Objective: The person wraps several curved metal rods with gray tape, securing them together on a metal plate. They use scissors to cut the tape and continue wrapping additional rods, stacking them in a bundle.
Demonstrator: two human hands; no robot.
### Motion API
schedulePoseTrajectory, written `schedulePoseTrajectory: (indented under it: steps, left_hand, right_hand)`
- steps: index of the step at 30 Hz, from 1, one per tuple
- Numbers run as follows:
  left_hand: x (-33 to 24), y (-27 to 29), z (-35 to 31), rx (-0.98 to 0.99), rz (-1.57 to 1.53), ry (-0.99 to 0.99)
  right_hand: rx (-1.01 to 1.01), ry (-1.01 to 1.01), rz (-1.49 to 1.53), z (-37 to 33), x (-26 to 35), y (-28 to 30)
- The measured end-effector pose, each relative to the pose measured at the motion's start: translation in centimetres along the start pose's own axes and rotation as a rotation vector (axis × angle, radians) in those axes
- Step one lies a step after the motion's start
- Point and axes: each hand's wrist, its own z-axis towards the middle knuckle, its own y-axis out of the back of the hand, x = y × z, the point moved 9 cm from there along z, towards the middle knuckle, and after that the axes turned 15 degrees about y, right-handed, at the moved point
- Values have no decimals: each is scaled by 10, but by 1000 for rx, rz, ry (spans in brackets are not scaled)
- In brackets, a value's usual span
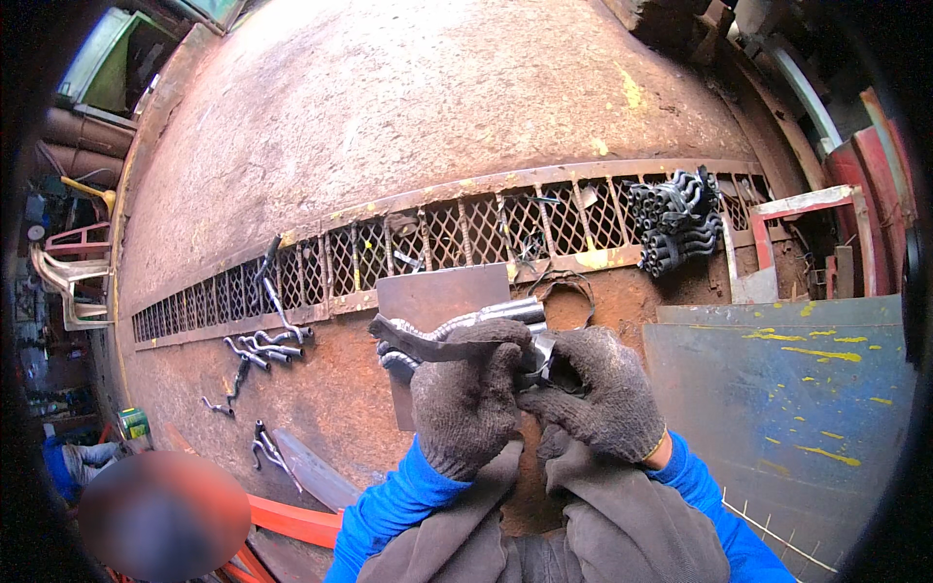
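My left hand [465, 403], in a dark grey knit glove, is closed on a dark flat strip [428, 346]. One end of the strip sticks out to the left past the fingers. My right hand [604, 394], gloved alike, has its fingers bent close beside the left at the near end of a bundle of bent metal tubes [510, 311]. Something dark shows between the right fingers; I cannot tell if it is the same strip. The shiny tubes lie across a flat metal plate [442, 285], partly hidden by the gloves.
A stacked heap of bent tubes [677, 223] sits at the right on a floor grating [447, 233]. Loose bent tubes [264, 348] lie at the left. A large scuffed metal sheet [787, 379] covers the right side. A person [92, 455] is at the lower left, near a red frame [296, 520].
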Motion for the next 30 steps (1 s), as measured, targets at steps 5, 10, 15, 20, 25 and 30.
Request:
schedulePoseTrajectory:
  steps: [5,10,15,20,25,30]
  left_hand:
    - [7,9,4,-47,-162,120]
    - [13,18,0,-204,-193,253]
    - [14,18,4,-184,-112,235]
    - [18,-4,5,134,-458,419]
    - [26,-13,5,232,-492,497]
    - [28,-17,2,335,-523,530]
  right_hand:
    - [-47,298,-88,-5,4,0]
    - [-73,355,-111,-4,12,-2]
    - [-111,365,-210,-7,12,1]
    - [-100,333,-285,-7,9,1]
    - [-113,254,-206,-7,5,7]
    - [-303,-54,194,-18,-18,10]
